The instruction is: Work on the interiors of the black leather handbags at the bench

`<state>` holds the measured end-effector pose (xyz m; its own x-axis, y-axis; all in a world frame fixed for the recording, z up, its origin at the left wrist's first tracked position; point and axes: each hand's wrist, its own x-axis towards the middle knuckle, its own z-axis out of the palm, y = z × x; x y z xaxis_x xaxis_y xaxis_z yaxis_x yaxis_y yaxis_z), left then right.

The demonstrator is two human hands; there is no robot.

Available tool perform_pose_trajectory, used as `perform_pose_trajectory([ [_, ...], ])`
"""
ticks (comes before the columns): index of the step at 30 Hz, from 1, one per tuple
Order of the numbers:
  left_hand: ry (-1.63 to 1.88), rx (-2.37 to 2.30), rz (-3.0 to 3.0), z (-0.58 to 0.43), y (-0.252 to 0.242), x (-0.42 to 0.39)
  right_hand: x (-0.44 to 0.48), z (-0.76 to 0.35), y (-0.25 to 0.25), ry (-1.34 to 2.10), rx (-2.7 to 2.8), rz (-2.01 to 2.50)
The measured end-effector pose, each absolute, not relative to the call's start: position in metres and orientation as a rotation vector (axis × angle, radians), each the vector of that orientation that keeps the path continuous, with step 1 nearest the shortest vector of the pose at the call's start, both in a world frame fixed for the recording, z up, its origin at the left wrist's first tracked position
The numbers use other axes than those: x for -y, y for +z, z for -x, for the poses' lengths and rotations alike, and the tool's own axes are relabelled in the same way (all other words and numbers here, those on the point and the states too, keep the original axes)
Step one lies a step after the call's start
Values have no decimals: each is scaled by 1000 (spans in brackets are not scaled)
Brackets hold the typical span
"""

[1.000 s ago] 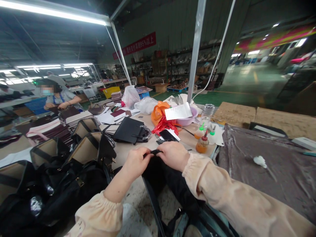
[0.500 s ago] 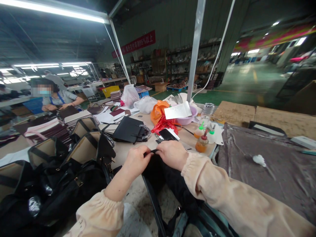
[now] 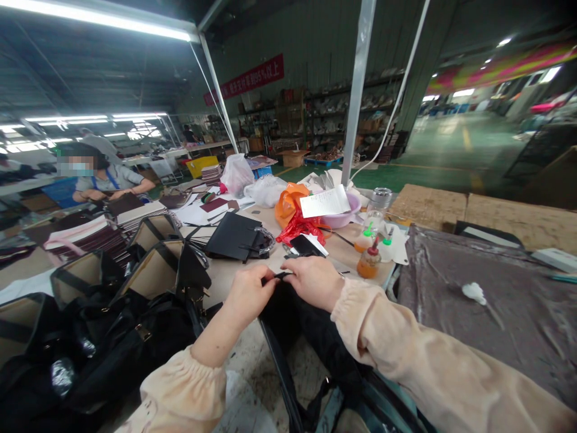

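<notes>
My left hand (image 3: 249, 294) and my right hand (image 3: 315, 281) meet at the middle of the worktable, both pinching a thin black strap (image 3: 283, 275) at the top edge of a black bag (image 3: 311, 343). The bag lies in front of me and runs down toward my body. Both hands are closed on the strap, fingers curled, knuckles toward the camera. Pale peach sleeves cover both my forearms.
Several black and tan bags (image 3: 148, 276) crowd the left. Beyond my hands lie a flat black bag (image 3: 234, 236), a red plastic bag (image 3: 300, 228), glue bottles (image 3: 368, 261) and a pink basin (image 3: 342, 216). A grey cloth (image 3: 496, 300) covers the right. A co-worker (image 3: 101, 177) sits far left.
My hands have stayed together on the strap, shifting only slightly upward and left. Nothing else has moved.
</notes>
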<state>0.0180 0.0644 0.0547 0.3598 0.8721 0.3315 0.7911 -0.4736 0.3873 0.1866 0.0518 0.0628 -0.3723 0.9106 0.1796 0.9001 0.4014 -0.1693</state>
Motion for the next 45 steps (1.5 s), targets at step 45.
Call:
perform_pose_trajectory([
  [45, 917, -1444, -2530, -2, 45, -57, -58, -184, 62, 15, 2391, 1545],
])
